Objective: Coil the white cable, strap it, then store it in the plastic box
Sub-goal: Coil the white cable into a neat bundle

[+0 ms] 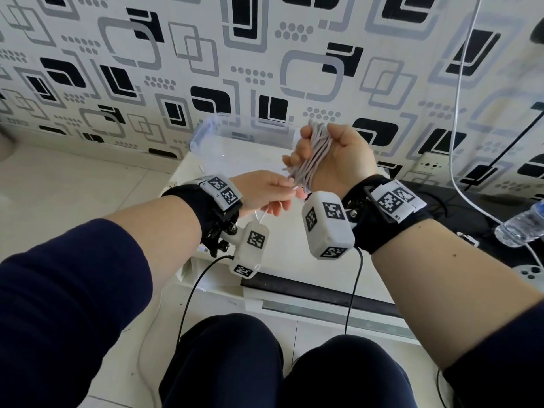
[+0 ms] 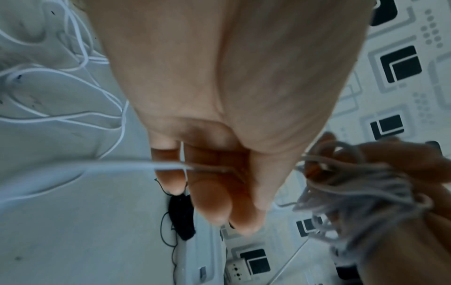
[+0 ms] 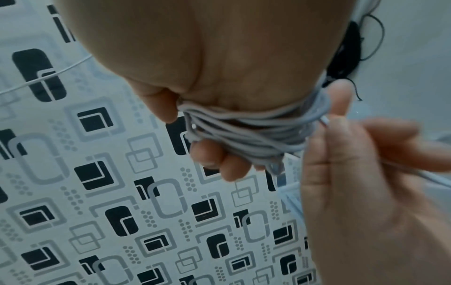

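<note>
Patterned black-and-grey wallpaper ran behind a low white table. Plastic box sat on the table against that wallpaper, open on top. Right hand was raised just in front of the box, fingers curled tight around the white cable, most of it wound in loops across the palm. Left hand sat just below the bundle, thumb and fingers pinching the loose strand. Slack lay heaped on the floor. Water bottle lay right of the table.
</note>
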